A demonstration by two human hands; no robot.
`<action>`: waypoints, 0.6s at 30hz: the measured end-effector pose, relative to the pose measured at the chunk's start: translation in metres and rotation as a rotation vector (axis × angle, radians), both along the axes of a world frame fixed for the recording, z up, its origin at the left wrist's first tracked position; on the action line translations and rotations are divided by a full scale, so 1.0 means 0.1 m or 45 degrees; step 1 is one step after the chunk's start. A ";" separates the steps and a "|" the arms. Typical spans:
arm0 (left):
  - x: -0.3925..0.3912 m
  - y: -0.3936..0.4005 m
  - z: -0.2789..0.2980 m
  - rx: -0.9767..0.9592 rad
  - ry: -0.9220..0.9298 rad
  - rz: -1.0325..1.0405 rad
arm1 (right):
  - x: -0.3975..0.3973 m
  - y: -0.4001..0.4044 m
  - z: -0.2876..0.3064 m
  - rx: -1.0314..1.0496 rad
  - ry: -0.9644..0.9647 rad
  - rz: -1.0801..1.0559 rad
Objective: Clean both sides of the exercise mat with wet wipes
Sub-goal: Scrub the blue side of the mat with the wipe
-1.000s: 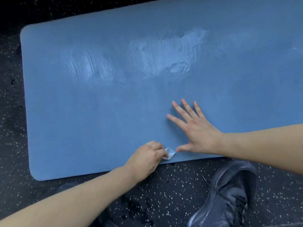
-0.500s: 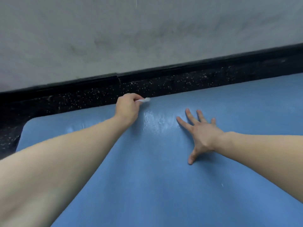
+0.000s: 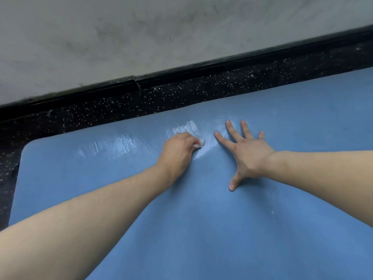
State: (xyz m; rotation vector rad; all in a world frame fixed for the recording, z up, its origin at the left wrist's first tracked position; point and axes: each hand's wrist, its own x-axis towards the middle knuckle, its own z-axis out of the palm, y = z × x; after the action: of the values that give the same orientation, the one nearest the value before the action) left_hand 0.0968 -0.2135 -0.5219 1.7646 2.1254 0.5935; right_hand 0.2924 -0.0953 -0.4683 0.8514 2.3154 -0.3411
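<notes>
Head view. A blue exercise mat lies flat on a dark speckled floor and fills the lower and right parts of the frame; its rounded far-left corner shows at the left, and its far edge runs just beside a strip of floor that borders a black baseboard below a pale grey wall.

The left hand reaches in from the lower left, its forearm bare. Its fingers are curled and pinch a small white wet wipe, of which only a crumpled end shows past the knuckles. The wipe touches the mat near the far edge, roughly midway across the visible width.

A band of glossy wet streaks runs along the far part of the mat, from near the left corner to the area around the wipe and just beyond it.

The right hand enters from the right, also on a bare forearm. It lies palm down on the mat, fingers straight and spread wide, the thumb splayed toward the viewer. It holds nothing. Its index fingertip lies just beside the wipe, apart from it, at the edge of the wet patch.

The near part of the mat appears matte and dry.
</notes>
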 end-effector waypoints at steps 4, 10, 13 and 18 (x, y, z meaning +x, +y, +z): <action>0.15 -0.16 0.19 -0.150 -0.035 -0.184 | -0.03 -0.02 0.18 -0.007 0.002 -0.020; 0.26 -0.18 0.17 -0.134 0.084 0.358 | 0.36 -0.60 0.24 -0.060 0.148 0.099; 0.60 -0.46 0.13 -0.211 0.085 0.194 | 0.81 -1.05 0.11 -0.002 0.109 0.302; 1.16 -1.31 0.20 -0.161 -0.032 -0.122 | 1.00 -1.37 -0.05 0.023 0.124 0.348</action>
State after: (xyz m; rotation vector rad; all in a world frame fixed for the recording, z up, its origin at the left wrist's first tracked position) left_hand 0.2130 -0.3450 -0.5014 1.7687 2.0022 0.4441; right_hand 0.3928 -0.2321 -0.4737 0.5257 2.4895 -0.2475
